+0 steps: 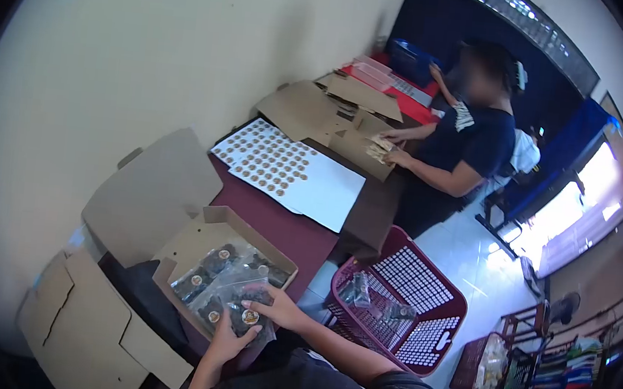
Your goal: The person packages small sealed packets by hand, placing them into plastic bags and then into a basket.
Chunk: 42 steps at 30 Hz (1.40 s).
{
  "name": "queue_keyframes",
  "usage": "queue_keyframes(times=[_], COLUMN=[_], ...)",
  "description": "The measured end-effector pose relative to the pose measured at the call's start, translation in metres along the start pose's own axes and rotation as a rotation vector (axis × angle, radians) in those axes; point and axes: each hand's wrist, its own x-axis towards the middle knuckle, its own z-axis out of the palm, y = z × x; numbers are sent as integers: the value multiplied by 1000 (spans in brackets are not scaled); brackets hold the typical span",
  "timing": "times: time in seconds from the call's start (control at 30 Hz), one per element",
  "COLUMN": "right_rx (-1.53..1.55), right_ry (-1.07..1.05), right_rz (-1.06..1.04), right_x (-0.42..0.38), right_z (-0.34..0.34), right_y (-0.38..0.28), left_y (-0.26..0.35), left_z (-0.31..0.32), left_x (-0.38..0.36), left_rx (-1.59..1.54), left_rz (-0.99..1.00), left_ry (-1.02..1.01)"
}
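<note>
A clear plastic pouch with dark contents and a round orange-and-white sticker is held between both my hands. My left hand grips its lower side, thumb and fingers closed on it. From the right, my right hand closes on its upper edge, the thumb near the sticker. Just beyond, an open cardboard box holds several similar pouches with round stickers, some overlapping. The held pouch hangs over the box's near edge and partly hides what lies under it.
White sticker sheets with rows of round stickers lie farther along the table. A maroon plastic basket with a few pouches stands on the floor at right. Cardboard flaps fill the left. Another person handles items over a second box.
</note>
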Motion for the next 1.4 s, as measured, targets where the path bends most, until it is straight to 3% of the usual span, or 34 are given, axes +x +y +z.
queue_keyframes(times=[0.03,0.1,0.27,0.3,0.37,0.43,0.5,0.57,0.63,0.7,0.93,1.03,1.07,1.1,1.2,1.23,1.27,1.37,1.4], right_rx=[80,97,59,45,110,37,1,202,129,-151,-148,-296,-257,-263,-318,-293,-268,-253,-207], right_ry=[1,37,92,115,129,190,207,162,111,27,-153,-144,-248,-317,-314,-364,-414,-405,-441], right_rz=[40,30,6,-1,-5,-19,-37,-48,-55,-49,-25,-110,-91,-64,-139,-62,22,-10,1], right_x=[-2,-6,-11,-12,-16,-18,-16,-18,-15,-15,23,41,36,47,50,52,51,48,50], right_z=[-1,-5,-4,-3,-1,1,6,13,16,16,33,34,32,31,30,29,27,18,12], right_y=[5,10,27,26,22,16,13,17,29,33,48,79,42,61,46,44,43,30,27], left_y=[-1,-4,-30,-24,-11,-10,-12,-13,-21,-22,-14,-26,-38,-51,-63,-49,-35,-32,-33], left_z=[3,7,-5,-4,2,3,8,12,12,8,-16,-19,-23,-29,-32,-22,-12,-10,-13], left_x=[2,2,16,15,12,7,5,-1,-1,-2,-2,2,6,8,12,10,6,12,17], left_rx=[6,328,228,237,-69,-96,-153,-156,-250,-367,-31,148,-22,-182,-108,-93,-184,-329,-522], left_rz=[-2,222,223,216,92,-9,-34,-65,15,3,80,83,65,44,81,87,73,23,91], left_ry=[-27,86,60,50,-52,-45,116,224,334,311,412,589,586,583,613,628,631,632,532])
